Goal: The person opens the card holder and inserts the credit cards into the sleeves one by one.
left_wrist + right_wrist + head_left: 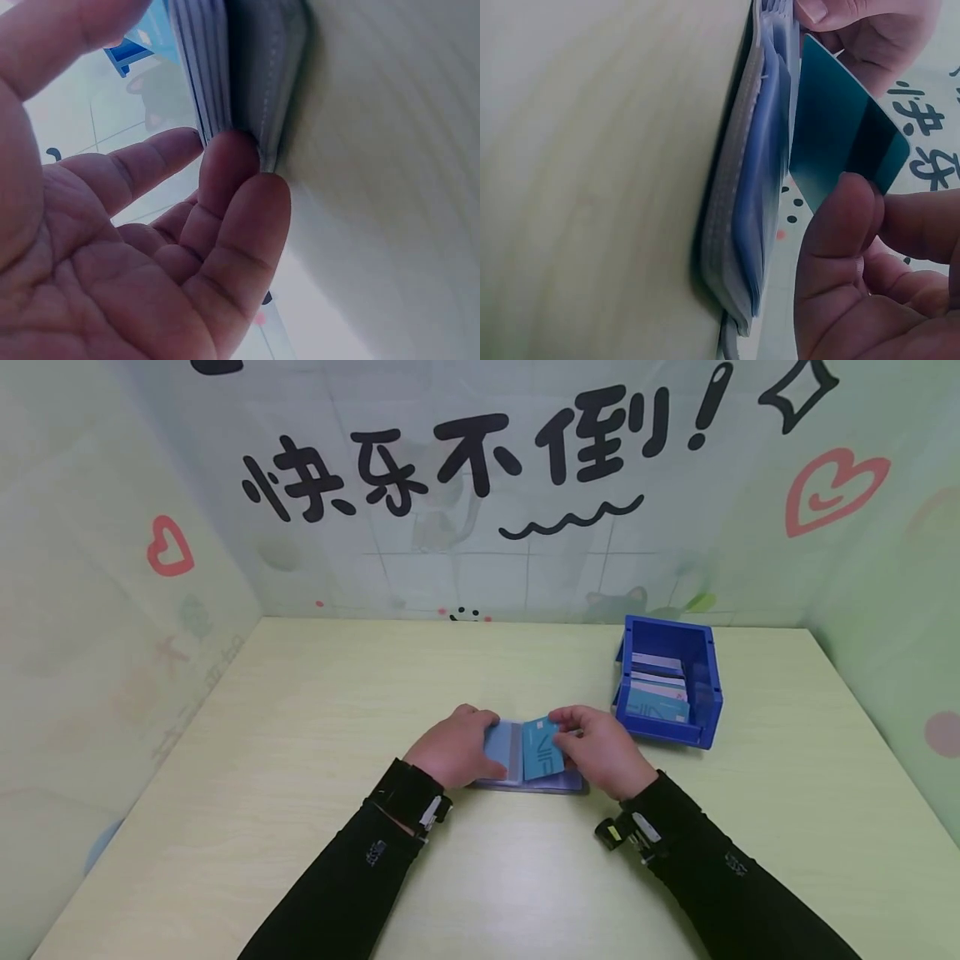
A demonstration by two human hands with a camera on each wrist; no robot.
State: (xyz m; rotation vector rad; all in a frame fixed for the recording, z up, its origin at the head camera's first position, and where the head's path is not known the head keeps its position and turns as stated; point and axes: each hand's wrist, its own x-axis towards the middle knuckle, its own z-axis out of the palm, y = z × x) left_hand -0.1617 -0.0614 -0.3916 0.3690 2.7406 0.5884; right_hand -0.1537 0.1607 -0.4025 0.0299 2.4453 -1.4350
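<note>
A card holder [501, 752] with clear sleeves lies open at the middle of the table. My left hand [450, 747] holds its left leaves, the fingertips [240, 161] curled against the edge of the stacked sleeves [247, 75]. My right hand [603, 752] pinches a teal card [542, 750] between thumb [840, 240] and fingers. The teal card [840, 135] stands on edge with its lower side at the sleeves of the holder [757, 187]. The left hand's fingers [855, 22] show at the holder's far edge.
A blue plastic bin [705, 693] stands just right of my right hand, with several cards [658, 689] stacked in it. The pale table [300, 710] is walled on three sides by printed panels.
</note>
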